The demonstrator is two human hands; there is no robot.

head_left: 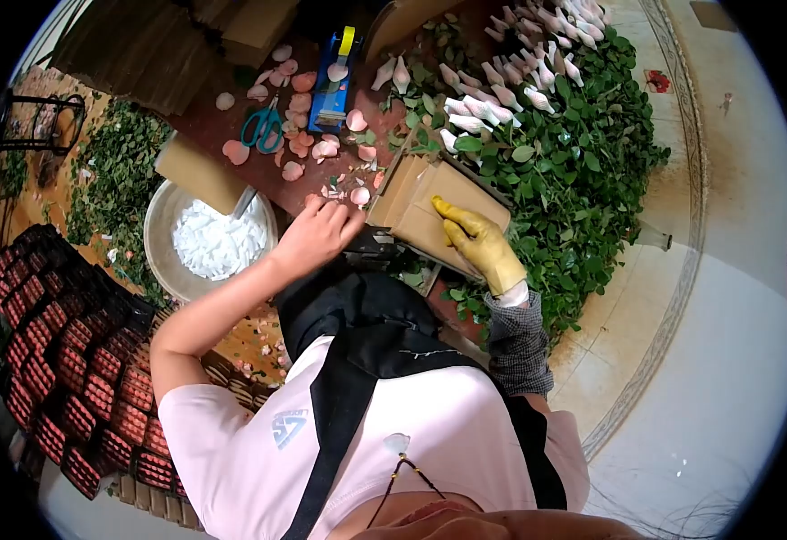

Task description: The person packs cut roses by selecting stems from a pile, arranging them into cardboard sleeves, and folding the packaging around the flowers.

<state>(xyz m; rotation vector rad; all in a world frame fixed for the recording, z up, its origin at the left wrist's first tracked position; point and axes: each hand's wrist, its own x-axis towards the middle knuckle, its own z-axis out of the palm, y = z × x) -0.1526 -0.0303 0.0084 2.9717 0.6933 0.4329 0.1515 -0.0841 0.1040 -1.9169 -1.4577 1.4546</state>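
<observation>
A folded piece of cardboard (419, 222) is set under the gloved right hand (479, 241) and just beside the fingertips of the bare left hand (321, 232). The right hand is laid over its top, thumb and forefinger spread; the left hand's fingers are loosely curled, and whether anything is pinched there cannot be told.

If the right hand's pressure were eased, the folds might spring up or the piece might slide, since no grip around it is seen. Loose petals (360, 195) beyond the left hand could be trapped beneath it, and the wrapped buds (474, 108) ahead of the right hand could be crushed by a forward push.

The cardboard's long axis is slanted from near the left fingertips toward the body, past the right hand; its folded end is pointed leftward.

Farther ahead of the left hand, scissors (269, 121) and a blue tape dispenser (329, 99) are laid on the table (263, 184).
</observation>
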